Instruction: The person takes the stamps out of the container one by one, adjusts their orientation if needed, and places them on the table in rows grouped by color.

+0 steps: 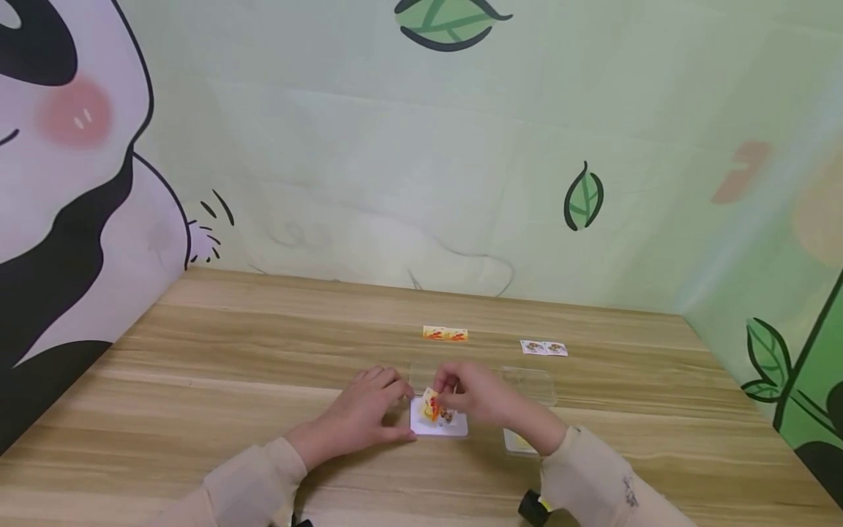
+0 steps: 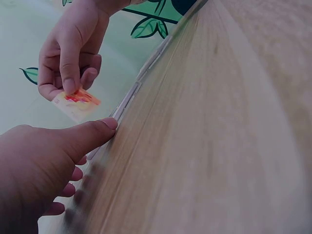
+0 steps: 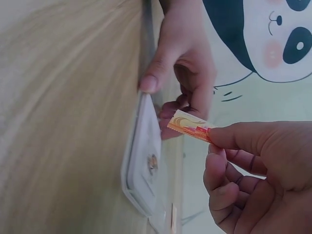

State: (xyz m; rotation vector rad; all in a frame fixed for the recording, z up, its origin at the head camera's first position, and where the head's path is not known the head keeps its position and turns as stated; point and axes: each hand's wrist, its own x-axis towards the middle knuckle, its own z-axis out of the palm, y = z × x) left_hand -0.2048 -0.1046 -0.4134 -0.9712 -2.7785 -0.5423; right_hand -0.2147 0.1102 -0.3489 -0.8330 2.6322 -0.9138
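Observation:
In the head view my right hand (image 1: pixel 484 394) is over an open flat white case (image 1: pixel 454 428). Its thumb and fingers pinch a small yellow and orange stamp (image 3: pixel 191 126) with a toothed edge, lifted above the case. My left hand (image 1: pixel 365 410) holds the case at its left side, thumb at the near corner and fingers by the far one. The left wrist view shows that thumb (image 2: pixel 95 134) against the case's edge. A small stamp with a brown picture (image 3: pixel 152 165) lies in the case. The case's clear lid (image 1: pixel 421 375) is partly hidden by my right hand.
Behind the cases lie a pair of orange stamps (image 1: pixel 446 334) and a pair of pale stamps (image 1: pixel 544 348). A second case, its clear lid (image 1: pixel 536 384) folded back, stands right, partly under my right forearm. A painted wall (image 1: pixel 329 183) borders the wooden table (image 1: pixel 263 329).

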